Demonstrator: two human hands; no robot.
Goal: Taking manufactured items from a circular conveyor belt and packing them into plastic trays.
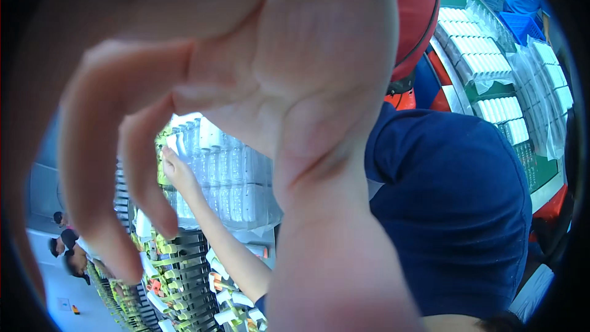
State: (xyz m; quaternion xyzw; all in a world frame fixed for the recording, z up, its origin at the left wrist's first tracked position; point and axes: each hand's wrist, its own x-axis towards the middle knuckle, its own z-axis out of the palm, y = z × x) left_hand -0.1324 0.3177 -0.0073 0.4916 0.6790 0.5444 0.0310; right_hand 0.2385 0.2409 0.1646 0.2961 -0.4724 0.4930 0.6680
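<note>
My right hand [295,80] fills much of the head view, very near and blurred, with its wrist and forearm rising from the lower edge. The palm side faces me. Its fingers bend left and downward, loosely curved and apart, and I see nothing held in them. The thumb and forefinger run off the upper edge, so their tips are hidden. My left hand is out of view. Beyond my fingers, another person's bare hand [177,171] reaches to a white piece beside stacked clear plastic trays [230,175].
A person in a dark blue shirt [448,203] is close on the right. Behind, trays of white pieces [482,55] line a green table, with a blue crate [522,27] near a worker. A red rounded thing [416,18] is at the top. Yellow-green and white parts [175,264] fill dark racks lower left.
</note>
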